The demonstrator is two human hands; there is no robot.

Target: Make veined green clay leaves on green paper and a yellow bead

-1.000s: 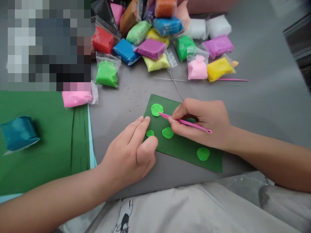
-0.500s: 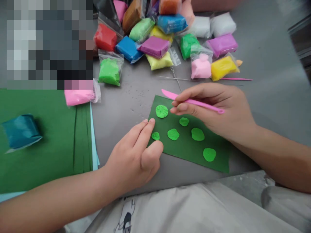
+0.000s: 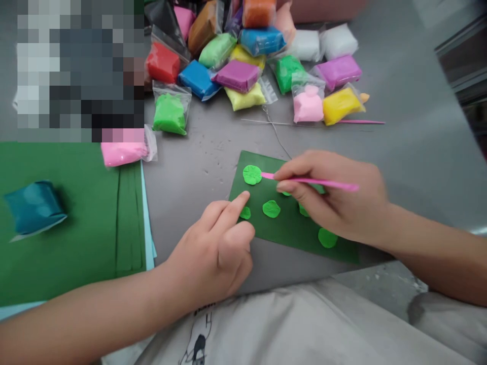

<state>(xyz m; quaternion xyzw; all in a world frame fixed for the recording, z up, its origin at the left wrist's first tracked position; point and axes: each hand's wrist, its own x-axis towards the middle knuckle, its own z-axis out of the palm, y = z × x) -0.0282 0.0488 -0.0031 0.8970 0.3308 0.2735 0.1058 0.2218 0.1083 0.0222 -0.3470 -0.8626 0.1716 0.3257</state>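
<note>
A small dark green card (image 3: 289, 235) lies on the grey table with several flattened bright green clay discs on it. My right hand (image 3: 335, 195) pinches a pink plastic clay knife (image 3: 323, 183). Its tip meets the right edge of the upper-left clay disc (image 3: 251, 175), which has creased lines across its surface. My left hand (image 3: 220, 243) holds nothing; its index finger stretches onto the card's left part, just below that disc, and the thumb is bent. A smaller clay disc (image 3: 245, 213) is partly hidden beside the left fingers. My right hand covers parts of other discs.
Many bagged clay packs, such as a purple one (image 3: 238, 76) and a bright green one (image 3: 169, 114), lie at the back. Thin wire (image 3: 279, 137) and a pink tool (image 3: 361, 121) lie before them. At left, green sheets (image 3: 87, 213) carry a teal pack (image 3: 36, 208).
My right hand has moved down and tilted the knife, bringing its tip from above the card to the upper-left disc. My left index finger has shifted slightly right.
</note>
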